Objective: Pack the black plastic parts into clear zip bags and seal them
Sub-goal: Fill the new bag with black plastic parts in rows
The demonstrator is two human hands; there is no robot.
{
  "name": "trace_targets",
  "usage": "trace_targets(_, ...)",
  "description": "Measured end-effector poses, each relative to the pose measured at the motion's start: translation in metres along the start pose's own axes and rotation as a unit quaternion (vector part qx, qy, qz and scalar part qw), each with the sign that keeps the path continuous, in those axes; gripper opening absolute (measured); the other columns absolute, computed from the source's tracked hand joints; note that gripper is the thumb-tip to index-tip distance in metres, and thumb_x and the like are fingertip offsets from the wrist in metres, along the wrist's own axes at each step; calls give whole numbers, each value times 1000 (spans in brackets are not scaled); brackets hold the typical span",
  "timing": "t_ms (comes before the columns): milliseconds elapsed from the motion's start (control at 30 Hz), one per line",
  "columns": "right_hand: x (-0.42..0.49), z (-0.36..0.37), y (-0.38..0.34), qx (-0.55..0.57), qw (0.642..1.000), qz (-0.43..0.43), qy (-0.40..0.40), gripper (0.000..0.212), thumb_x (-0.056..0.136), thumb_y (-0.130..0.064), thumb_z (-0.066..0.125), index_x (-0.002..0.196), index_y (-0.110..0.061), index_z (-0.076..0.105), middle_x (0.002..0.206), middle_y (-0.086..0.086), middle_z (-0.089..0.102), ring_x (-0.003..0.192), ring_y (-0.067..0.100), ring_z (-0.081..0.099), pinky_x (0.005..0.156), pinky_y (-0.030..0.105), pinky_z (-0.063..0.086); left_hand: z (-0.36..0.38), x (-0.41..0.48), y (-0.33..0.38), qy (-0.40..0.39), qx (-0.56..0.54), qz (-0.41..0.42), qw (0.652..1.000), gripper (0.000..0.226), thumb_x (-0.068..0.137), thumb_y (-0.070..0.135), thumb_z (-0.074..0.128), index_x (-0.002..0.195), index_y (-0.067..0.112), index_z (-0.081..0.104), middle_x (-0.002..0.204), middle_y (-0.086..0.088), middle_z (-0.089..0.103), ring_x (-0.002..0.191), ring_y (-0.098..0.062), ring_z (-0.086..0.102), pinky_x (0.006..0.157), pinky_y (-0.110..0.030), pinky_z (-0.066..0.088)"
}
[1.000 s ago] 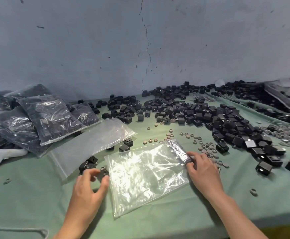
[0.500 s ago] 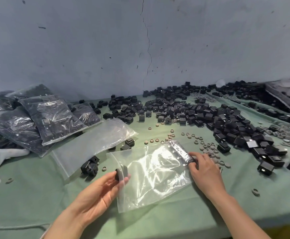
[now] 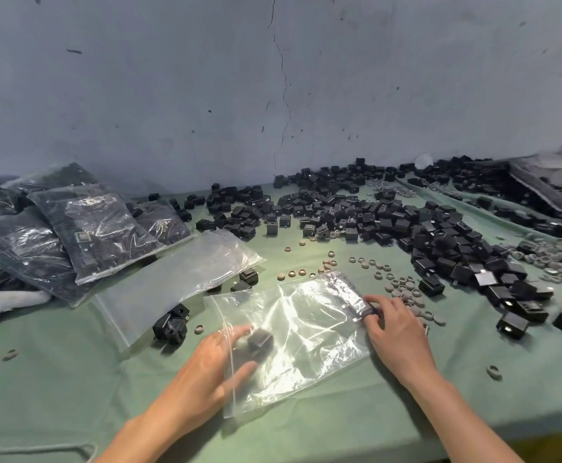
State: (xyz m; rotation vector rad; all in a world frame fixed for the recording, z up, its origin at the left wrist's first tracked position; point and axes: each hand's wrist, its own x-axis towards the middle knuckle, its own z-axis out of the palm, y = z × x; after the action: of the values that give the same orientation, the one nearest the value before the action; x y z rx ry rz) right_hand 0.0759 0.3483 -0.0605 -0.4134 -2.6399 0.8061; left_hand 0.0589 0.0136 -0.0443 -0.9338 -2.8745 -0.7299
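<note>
Left of the clear zip bag [image 3: 306,332] lie filled bags [image 3: 99,235]. The left hand [image 3: 202,372] reaches into the bag's mouth, thumb and forefinger apart beside a black part [image 3: 260,340] inside. Blur hides whether they pinch it. The right hand [image 3: 399,332] pinches the bag's far edge, which is best held taut so the part slides deep. Loose parts [image 3: 440,242] lie right of the bag. No writing is legible.

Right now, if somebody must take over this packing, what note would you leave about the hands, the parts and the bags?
Left hand: fingers inside the mouth of the clear zip bag, at one black part; blur hides the grip.
Right hand: pinches the bag's far corner.
Done: filled bags stacked at left.
To do: fill and seal this bag; loose parts lie spread at right; empty bags lie to its left.
</note>
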Motion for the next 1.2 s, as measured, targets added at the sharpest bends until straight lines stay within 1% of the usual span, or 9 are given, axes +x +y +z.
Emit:
trace_targets(100, 0, -1, 0, 3, 1000, 1, -2, 35, 101, -30, 45, 135, -31, 53, 122, -5, 56, 104, 11, 42, 97, 38, 35, -1, 9, 2, -5, 53, -33, 998, 77, 86, 78, 22, 151, 38, 26, 145, 22, 24, 139, 3, 18, 119, -27, 20)
trace_targets(200, -1, -1, -1, 11, 1000, 3, -8, 34, 102, -27, 44, 135, -31, 53, 123, -6, 56, 105, 11, 44, 98, 37, 34, -3, 22, 10, -31, 32, 2, 999, 53, 91, 73, 30, 134, 46, 44, 130, 26, 40, 118, 7, 40, 105, -29, 43)
trace_targets(333, -1, 0, 2, 8, 999, -5, -36, 39, 103, -17, 35, 135, -28, 54, 128, -7, 55, 116, 14, 49, 104, 36, 34, 6, 35, 24, -35, 13, 58, 998, 46, 90, 64, 44, 133, 48, 48, 112, 35, 41, 103, 16, 45, 85, -5, 41)
trace_targets(467, 1, -2, 3, 30, 999, 11, -30, 42, 103, -15, 34, 137, -28, 54, 132, -5, 56, 122, 17, 46, 108, 38, 34, 16, 55, 40, -57, -52, 122, 989, 41, 94, 50, 54, 131, 34, 59, 119, 22, 59, 116, 6, 49, 100, -20, 43)
trace_targets(567, 2, -2, 3, 24, 999, 11, -26, 42, 103, -15, 35, 138, -27, 54, 132, -4, 57, 120, 18, 45, 106, 37, 34, 22, 60, 51, -73, -133, 110, 982, 37, 94, 57, 55, 129, 45, 55, 129, 31, 51, 127, 5, 43, 107, -23, 38)
trace_targets(833, 0, -5, -1, 55, 998, 21, -14, 42, 102, -12, 37, 139, -25, 52, 128, -11, 54, 123, 17, 45, 107, 39, 37, 34, 69, 82, -37, -82, 75, 993, 42, 83, 84, 41, 117, 60, 51, 110, 33, 49, 113, 12, 40, 89, -25, 47)
trace_targets(933, -1, -6, -3, 76, 997, 28, -9, 33, 100, -12, 40, 126, -31, 49, 115, -13, 54, 114, 15, 47, 99, 40, 40, 40, 73, 97, -61, -141, 39, 987, 44, 76, 85, 49, 112, 59, 56, 110, 38, 46, 111, 11, 47, 94, -27, 47)
trace_targets(1100, -1, -8, -6, 92, 995, 37, 7, 13, 98, -19, 50, 96, -30, 46, 93, -12, 56, 99, 20, 53, 85, 41, 43, 53, 86, 121, -18, -128, -10, 992, 61, 59, 100, 44, 100, 56, 57, 104, 42, 42, 94, 13, 53, 83, -25, 45)
trace_targets(1200, -1, -9, -6, 91, 995, 36, 12, 15, 97, -20, 50, 88, -31, 46, 88, -11, 58, 95, 18, 53, 83, 41, 43, 56, 97, 118, -59, -146, 10, 987, 53, 66, 94, 47, 97, 52, 55, 105, 41, 43, 96, 16, 51, 75, -22, 50)
